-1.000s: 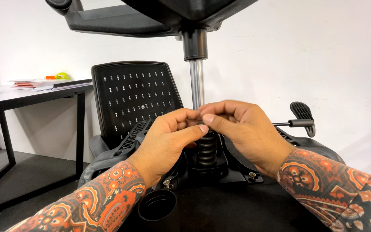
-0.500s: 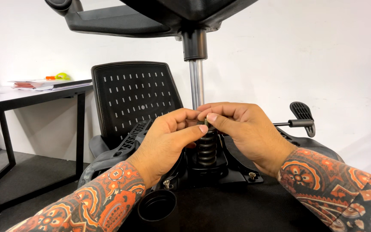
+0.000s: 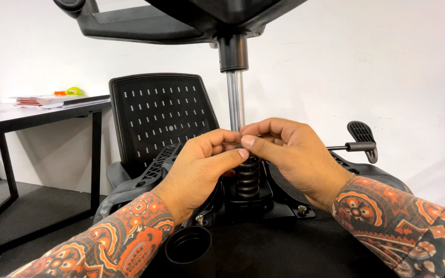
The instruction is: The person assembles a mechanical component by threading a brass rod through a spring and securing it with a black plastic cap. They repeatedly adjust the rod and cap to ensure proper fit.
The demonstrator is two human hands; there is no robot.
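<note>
Head view: 2 hands meet at the steel column of an upturned office chair.

The chair base (image 3: 181,23) fills the top of the scene, with the perforated black backrest (image 3: 163,116) far left and the shiny gas-lift column (image 3: 236,100) at centre. The left hand (image 3: 202,167) and right hand (image 3: 292,154) curl nearly closed, fingertips touching around the column just above the black ribbed spring (image 3: 246,177); what they pinch is hidden. A lever (image 3: 359,144) juts right, and a black cup (image 3: 188,244) sits near left.

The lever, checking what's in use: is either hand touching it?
No, the lever sticks out alone, right of the right hand.
</note>
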